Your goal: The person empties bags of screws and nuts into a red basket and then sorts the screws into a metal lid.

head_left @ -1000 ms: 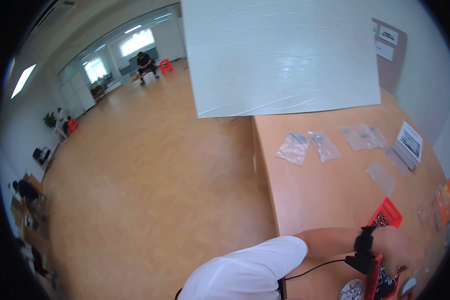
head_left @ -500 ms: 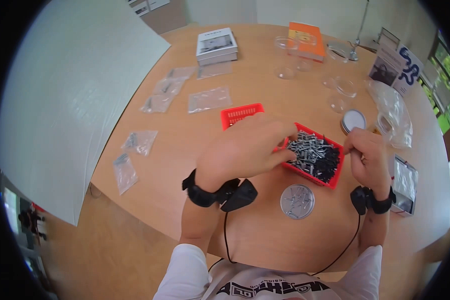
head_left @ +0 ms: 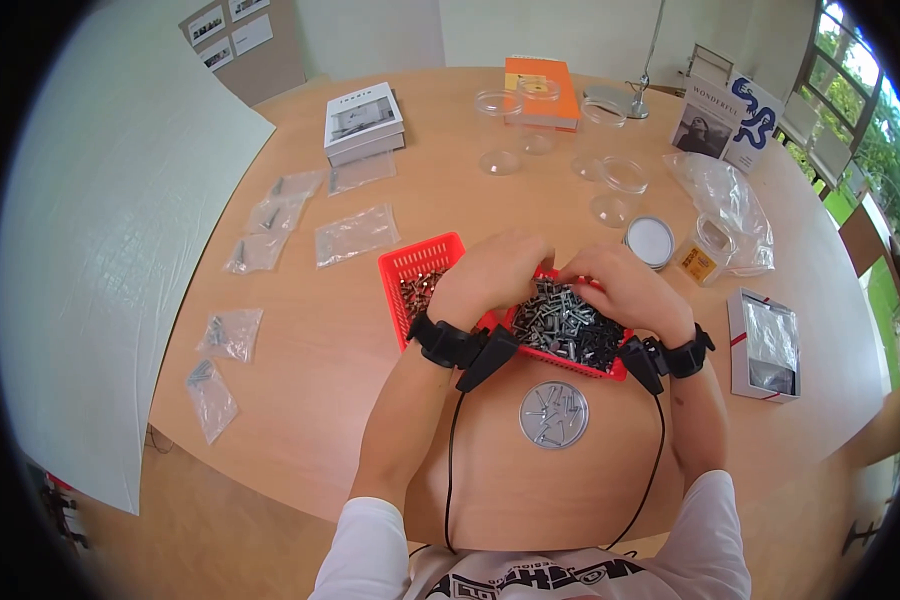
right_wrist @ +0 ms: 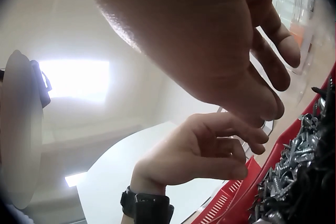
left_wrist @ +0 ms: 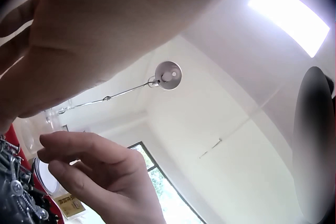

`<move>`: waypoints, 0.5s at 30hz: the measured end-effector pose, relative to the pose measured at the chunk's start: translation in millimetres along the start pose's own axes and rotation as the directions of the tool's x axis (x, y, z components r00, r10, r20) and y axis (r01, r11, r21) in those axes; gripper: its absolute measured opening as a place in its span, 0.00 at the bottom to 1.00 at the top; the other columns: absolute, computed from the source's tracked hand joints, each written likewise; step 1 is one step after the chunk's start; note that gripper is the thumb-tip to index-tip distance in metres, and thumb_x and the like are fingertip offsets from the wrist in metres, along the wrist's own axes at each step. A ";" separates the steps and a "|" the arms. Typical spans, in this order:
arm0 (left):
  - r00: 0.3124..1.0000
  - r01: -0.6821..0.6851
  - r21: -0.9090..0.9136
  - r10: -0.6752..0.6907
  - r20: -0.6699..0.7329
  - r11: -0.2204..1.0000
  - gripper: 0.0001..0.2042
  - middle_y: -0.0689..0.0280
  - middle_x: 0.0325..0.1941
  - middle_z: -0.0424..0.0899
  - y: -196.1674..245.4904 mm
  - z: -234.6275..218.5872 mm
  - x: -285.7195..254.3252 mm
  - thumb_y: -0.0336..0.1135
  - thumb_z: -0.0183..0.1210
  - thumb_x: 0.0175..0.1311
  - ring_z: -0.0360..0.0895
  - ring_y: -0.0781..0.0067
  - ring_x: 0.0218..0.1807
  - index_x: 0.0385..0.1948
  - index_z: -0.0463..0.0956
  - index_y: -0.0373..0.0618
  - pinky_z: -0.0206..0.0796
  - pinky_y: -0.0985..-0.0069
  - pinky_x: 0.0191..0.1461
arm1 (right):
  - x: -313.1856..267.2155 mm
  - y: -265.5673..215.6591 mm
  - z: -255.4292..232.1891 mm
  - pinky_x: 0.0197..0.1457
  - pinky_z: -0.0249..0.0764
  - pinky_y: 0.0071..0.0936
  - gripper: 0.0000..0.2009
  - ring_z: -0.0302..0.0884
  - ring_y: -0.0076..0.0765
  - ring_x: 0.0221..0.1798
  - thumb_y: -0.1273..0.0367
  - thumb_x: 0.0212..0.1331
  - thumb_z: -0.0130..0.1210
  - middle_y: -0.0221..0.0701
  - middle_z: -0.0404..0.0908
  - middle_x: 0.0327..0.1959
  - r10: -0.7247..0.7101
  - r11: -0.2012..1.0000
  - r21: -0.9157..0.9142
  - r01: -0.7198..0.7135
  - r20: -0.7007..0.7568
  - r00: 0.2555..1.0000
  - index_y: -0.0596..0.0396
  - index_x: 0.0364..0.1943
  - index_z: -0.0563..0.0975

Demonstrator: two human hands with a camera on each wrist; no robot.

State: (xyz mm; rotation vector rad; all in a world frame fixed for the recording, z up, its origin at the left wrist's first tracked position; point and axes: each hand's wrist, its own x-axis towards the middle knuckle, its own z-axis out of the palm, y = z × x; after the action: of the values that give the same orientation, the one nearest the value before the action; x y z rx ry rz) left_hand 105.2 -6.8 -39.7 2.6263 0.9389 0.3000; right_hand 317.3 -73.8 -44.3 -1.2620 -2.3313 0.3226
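Two hands hover close together over a red basket (head_left: 620,372) filled with silver screws (head_left: 560,315) and black screws (head_left: 598,345). My left hand (head_left: 495,272) is at the basket's left end, its fingers loosely bent with nothing seen between them in the right wrist view. From the right, my right hand (head_left: 632,285) reaches over the far rim. Its thumb and fingers curve gently around a gap in the left wrist view. Just left stands another red basket (head_left: 395,270) of brownish screws (head_left: 418,292), partly covered by the left hand. Nearer me lies a round clear dish (head_left: 553,415) holding several silver screws.
Plastic bags (head_left: 355,235) with small hardware lie at left, near a white book (head_left: 364,120). Clear round containers (head_left: 610,190), a lid (head_left: 649,242) and an orange book (head_left: 560,90) stand farther back. An open box (head_left: 765,345) sits at right; a large white board (head_left: 100,250) flanks the table.
The head view has swung from the floor and table's left side to face the baskets. My right hand has moved from the screw basket's right side to over it, closer to the left hand.
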 end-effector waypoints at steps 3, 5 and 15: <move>1.000 -0.005 0.000 0.005 0.017 1.000 0.15 0.57 0.39 0.84 -1.3 5.6 10.0 0.28 0.68 0.50 0.79 0.54 0.50 0.42 0.83 0.45 0.71 0.62 0.53 | 6.1 -1.5 -1.4 0.58 0.71 0.44 0.10 0.76 0.51 0.52 0.73 0.56 0.58 0.39 0.83 0.42 0.010 1.000 -0.002 -0.010 0.073 0.997 0.57 0.42 0.82; 0.998 -0.043 -0.019 0.044 0.051 0.999 0.12 0.55 0.36 0.85 -4.2 8.7 15.1 0.28 0.67 0.51 0.81 0.53 0.47 0.39 0.84 0.44 0.72 0.62 0.50 | 6.9 -0.1 -1.5 0.58 0.71 0.44 0.10 0.76 0.51 0.52 0.73 0.56 0.58 0.39 0.82 0.42 0.009 1.000 0.010 -0.010 0.111 0.994 0.57 0.41 0.82; 0.999 -0.046 -0.015 0.046 -0.026 0.999 0.06 0.52 0.31 0.84 -3.2 15.1 16.5 0.27 0.62 0.55 0.82 0.50 0.38 0.34 0.84 0.41 0.73 0.61 0.42 | 6.4 5.9 5.5 0.54 0.72 0.43 0.07 0.77 0.51 0.49 0.73 0.54 0.60 0.40 0.80 0.38 0.010 1.000 -0.029 -0.006 0.127 0.992 0.58 0.37 0.82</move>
State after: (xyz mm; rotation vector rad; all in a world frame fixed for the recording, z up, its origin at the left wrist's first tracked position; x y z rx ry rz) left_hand 120.4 2.6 -53.5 2.6383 0.8814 0.3525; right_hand 315.8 -65.2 -49.7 -1.2996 -2.4461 0.3843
